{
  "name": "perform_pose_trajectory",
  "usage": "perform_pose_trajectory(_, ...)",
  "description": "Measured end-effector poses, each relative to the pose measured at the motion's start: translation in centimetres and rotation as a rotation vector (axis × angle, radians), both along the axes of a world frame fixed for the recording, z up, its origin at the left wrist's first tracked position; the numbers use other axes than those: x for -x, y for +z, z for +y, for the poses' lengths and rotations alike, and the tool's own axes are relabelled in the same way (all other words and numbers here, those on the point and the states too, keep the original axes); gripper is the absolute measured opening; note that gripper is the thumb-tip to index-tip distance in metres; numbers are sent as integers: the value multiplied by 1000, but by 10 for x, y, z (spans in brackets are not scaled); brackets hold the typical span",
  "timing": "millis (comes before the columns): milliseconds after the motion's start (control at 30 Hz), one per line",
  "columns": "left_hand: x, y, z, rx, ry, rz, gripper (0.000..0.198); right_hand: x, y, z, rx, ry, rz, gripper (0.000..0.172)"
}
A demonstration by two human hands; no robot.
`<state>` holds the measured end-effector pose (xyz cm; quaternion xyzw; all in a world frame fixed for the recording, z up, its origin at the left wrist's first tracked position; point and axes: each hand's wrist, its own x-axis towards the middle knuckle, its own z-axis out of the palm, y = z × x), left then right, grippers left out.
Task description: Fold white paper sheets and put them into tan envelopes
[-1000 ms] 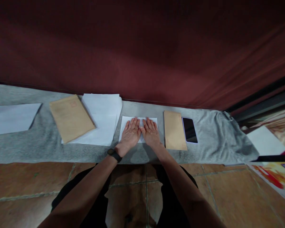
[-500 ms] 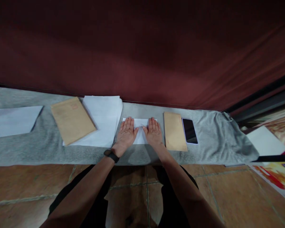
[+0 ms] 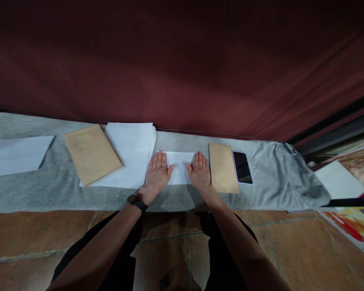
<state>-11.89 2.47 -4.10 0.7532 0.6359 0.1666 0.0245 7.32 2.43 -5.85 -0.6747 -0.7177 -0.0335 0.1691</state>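
A small white paper [image 3: 179, 173] lies flat on the grey cloth [image 3: 182, 141], directly in front of me. My left hand [image 3: 157, 173] rests palm down over its left end, fingers stretched forward and thumb pointing inward. Over the right end lies my right hand [image 3: 199, 170], also flat, its thumb turned toward the middle. Both hands hide the ends of the paper. Just right of my right hand is a narrow brown envelope [image 3: 223, 167]. Several larger white sheets [image 3: 132, 141] lie left of my left hand, partly under a wider brown envelope [image 3: 92, 153].
A phone [image 3: 242, 167] with a dark screen lies beside the narrow envelope. Another white paper [image 3: 18, 153] is at the far left. A dark red curtain-like surface [image 3: 182, 81] rises behind the cloth. Tiled floor [image 3: 164, 258] shows below, and a colourful printed item [image 3: 354, 226] at the right.
My hands have slid apart, the left one leftward and the right one rightward, uncovering more of the small paper's middle. Both remain flat.
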Motion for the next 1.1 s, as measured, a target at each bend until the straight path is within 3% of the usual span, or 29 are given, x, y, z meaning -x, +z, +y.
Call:
perform_pose_trajectory(300,6,-1,-8,2,17,-2,69,-3,4,-9,-46,4,38,73)
perform_pose_trajectory(433,0,5,-13,-34,5,-7,65,6,14,-20,12,104,51,66)
perform_pose_trajectory(600,-15,8,-26,51,-119,33,62,21,17,-35,105,270,61,59)
perform_pose_trajectory(767,-14,7,-27,61,-9,39,63,17,16,-38,108,262,38,62)
perform_pose_trajectory(967,7,18,-16,39,15,-183,70,10,17,-37,106,211,27,64)
perform_pose_trajectory(1100,24,26,-6,122,116,-437,70,11,18,-39,130,217,31,64)
